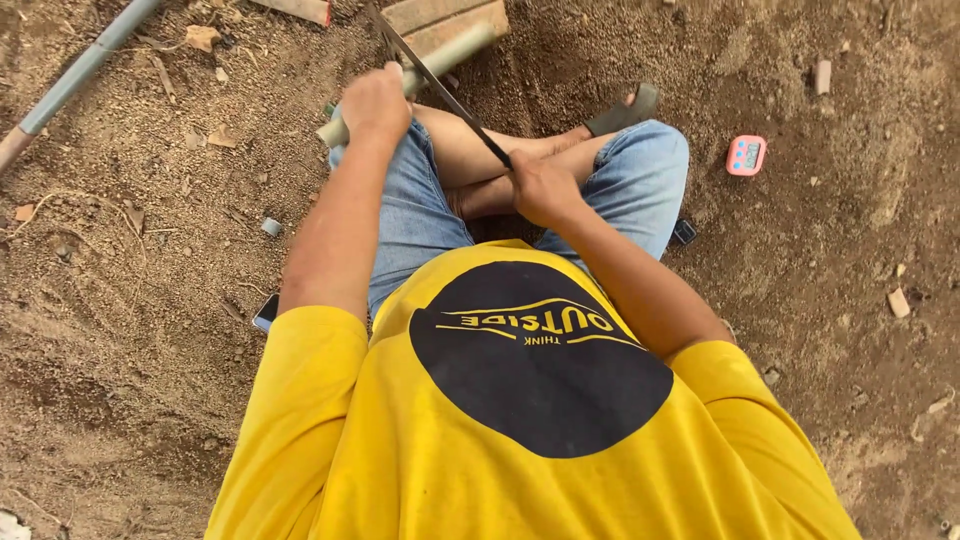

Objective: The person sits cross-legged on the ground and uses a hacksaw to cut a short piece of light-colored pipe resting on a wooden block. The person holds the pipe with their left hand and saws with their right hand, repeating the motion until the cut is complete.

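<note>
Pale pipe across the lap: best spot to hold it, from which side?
Hold the pale pipe on its near length, from above, where the left hand wraps it. It lies slanted over the knee; the thin blade in the right hand crosses farther along.

Bare dirt ground (150, 300), pink timer (746, 155), grey pipe (80, 68), stone scraps (898, 302)

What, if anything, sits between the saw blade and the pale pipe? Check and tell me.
Nothing visible. The saw blade, held in the right hand, lies directly across the pale pipe, beside the left hand gripping that pipe.
</note>
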